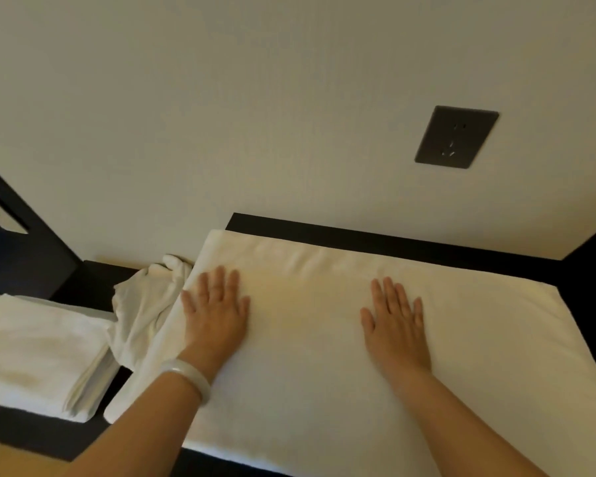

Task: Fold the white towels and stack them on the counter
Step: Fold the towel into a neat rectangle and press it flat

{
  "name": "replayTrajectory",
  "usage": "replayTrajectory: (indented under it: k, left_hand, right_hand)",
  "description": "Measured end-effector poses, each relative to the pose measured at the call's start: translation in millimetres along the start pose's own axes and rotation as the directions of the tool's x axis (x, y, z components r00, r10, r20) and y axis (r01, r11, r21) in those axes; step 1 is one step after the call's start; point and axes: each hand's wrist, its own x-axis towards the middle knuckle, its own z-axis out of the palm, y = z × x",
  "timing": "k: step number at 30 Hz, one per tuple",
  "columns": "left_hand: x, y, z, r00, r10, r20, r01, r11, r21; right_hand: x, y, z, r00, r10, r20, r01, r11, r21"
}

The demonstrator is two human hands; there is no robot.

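A large white towel [310, 339] lies folded flat across the dark counter [393, 241], covering most of it. My left hand [215, 309] presses flat on the towel near its left edge, fingers straight; a pale bangle sits on that wrist. My right hand [394, 320] lies flat on the towel right of centre, fingers straight. A crumpled white towel [145, 304] sits bunched just left of the large one. At the far left a stack of folded white towels [38, 349] rests on the counter.
A cream wall rises straight behind the counter, with a dark power socket [456, 137] on it at the upper right. A dark panel with a small white device [0, 211] stands at the far left. The counter's near edge runs along the bottom.
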Motion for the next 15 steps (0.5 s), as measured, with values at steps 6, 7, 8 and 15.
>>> replayTrajectory:
  k: [6, 7, 8, 15]
  left_hand:
    - [4.8, 119.8, 4.6, 0.674, 0.731, 0.101, -0.733, 0.680, -0.028]
    - [17.0, 118.7, 4.6, 0.683, 0.717, 0.139, -0.719, 0.694, -0.046]
    - [32.8, 111.1, 5.1, 0.709, 0.688, 0.155, -0.694, 0.720, -0.023]
    - [114.2, 5.2, -16.5, 0.989, -0.084, 0.125, 0.081, 0.996, 0.028]
  right_hand:
    - [2.3, 1.2, 6.9, 1.000, 0.002, -0.018, -0.003, 0.999, -0.032]
    - [1.8, 1.7, 7.6, 1.000, 0.003, -0.018, -0.004, 0.999, -0.035]
    - [1.9, 2.1, 7.2, 1.000, 0.007, -0.020, -0.007, 0.999, -0.031]
    - [1.4, 2.1, 5.4, 1.000, 0.004, 0.009, -0.004, 1.000, -0.010]
